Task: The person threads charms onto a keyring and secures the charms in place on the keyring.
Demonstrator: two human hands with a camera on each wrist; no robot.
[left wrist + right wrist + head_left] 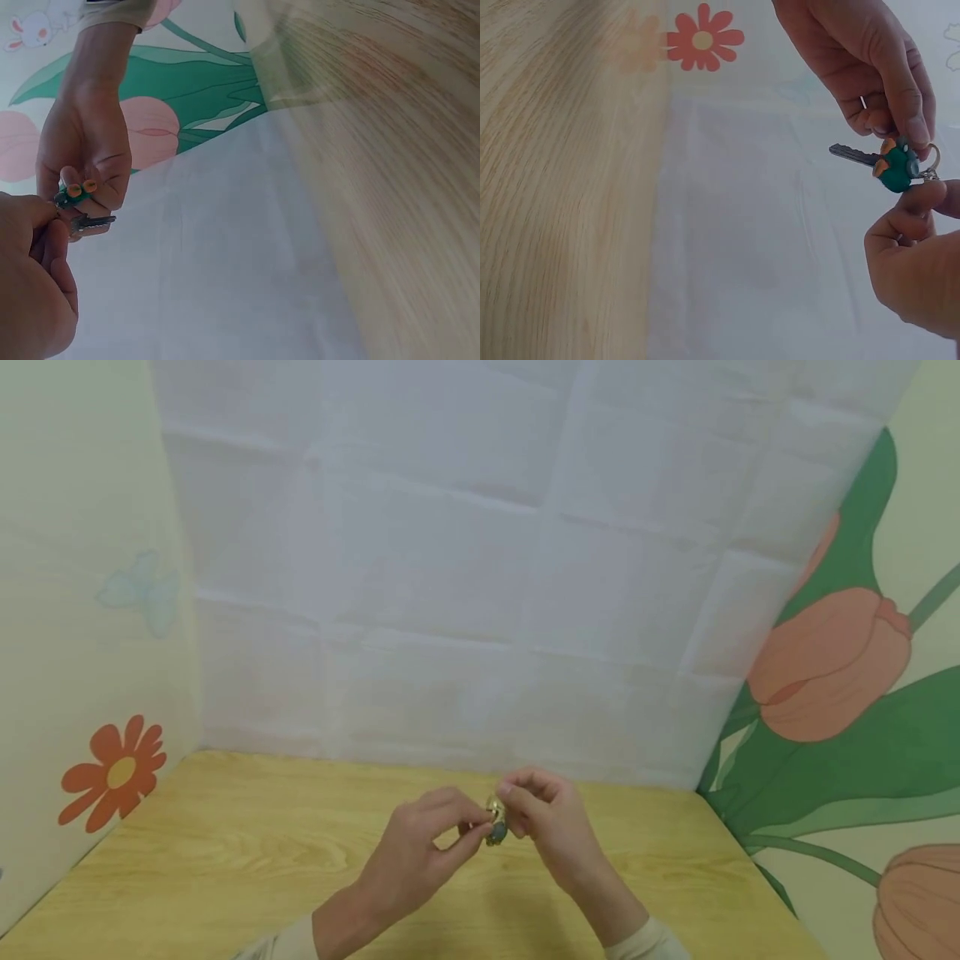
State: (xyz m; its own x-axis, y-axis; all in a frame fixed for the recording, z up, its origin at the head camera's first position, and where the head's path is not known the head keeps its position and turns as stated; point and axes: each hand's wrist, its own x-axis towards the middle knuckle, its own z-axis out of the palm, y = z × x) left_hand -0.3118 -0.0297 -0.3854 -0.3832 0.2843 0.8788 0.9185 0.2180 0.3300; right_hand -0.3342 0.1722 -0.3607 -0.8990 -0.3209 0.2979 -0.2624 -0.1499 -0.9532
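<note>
Over the table, both hands meet at a small keychain with a key. Its green charm [896,169] has two orange parts like feet. A toothed metal key [853,155] sticks out beside the charm, and a thin metal ring [935,156] with short chain links shows between the hands in the right wrist view. My left hand [420,843] pinches the keychain between thumb and forefinger. From the other side my right hand [551,822] pinches it near the links, its other fingers curled. Fingertips hide part of the ring.
A light wood-grain table [262,843] lies below the hands. Behind it hangs a creased white sheet [450,568]. Side walls carry painted flowers, a red one [120,772] at left and a pink tulip [832,664] at right.
</note>
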